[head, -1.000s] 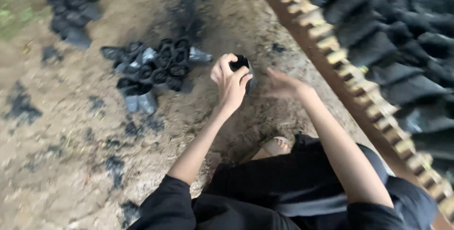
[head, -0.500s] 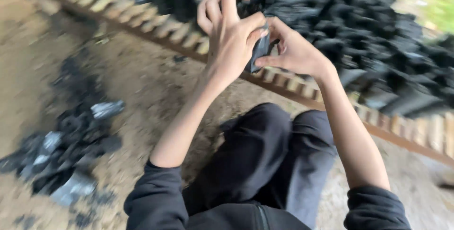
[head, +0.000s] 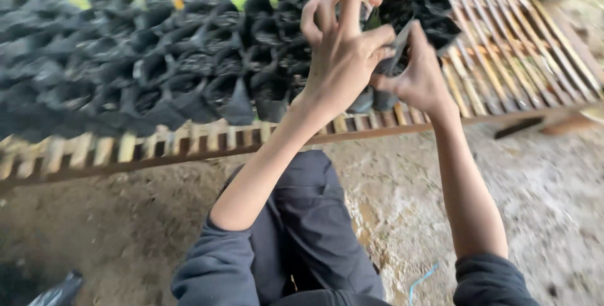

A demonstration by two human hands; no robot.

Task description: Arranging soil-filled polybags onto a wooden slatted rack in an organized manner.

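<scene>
- The long slatted wooden rack (head: 189,145) is running across the frame from nine o'clock to three o'clock, carrying rows of small black plastic nursery bags (head: 157,67) packed side by side, filling it from the left edge past the middle.
- The bare slats at two to three o'clock are lying uncovered beyond the last bags.
- The sandy dirt ground (head: 535,186) is spreading across the lower half, with the person's dark trousers (head: 308,218) at six o'clock.
- The left hand (head: 343,51) is reaching up at twelve o'clock, its fingers spread and curling over the top of a single black plastic bag (head: 395,42), gripping its rim.
- The right hand (head: 418,76) is pinching the same bag from the one o'clock side, thumb pressing its wall; both hands are grasping it together.
- That bag is being held just above the end of the filled rows, near the bags at one o'clock.
- Judging from the grip, keeping the bag upright and its mouth open while both hands steady it seems best; squeezing hard would likely crumple the thin wall.
</scene>
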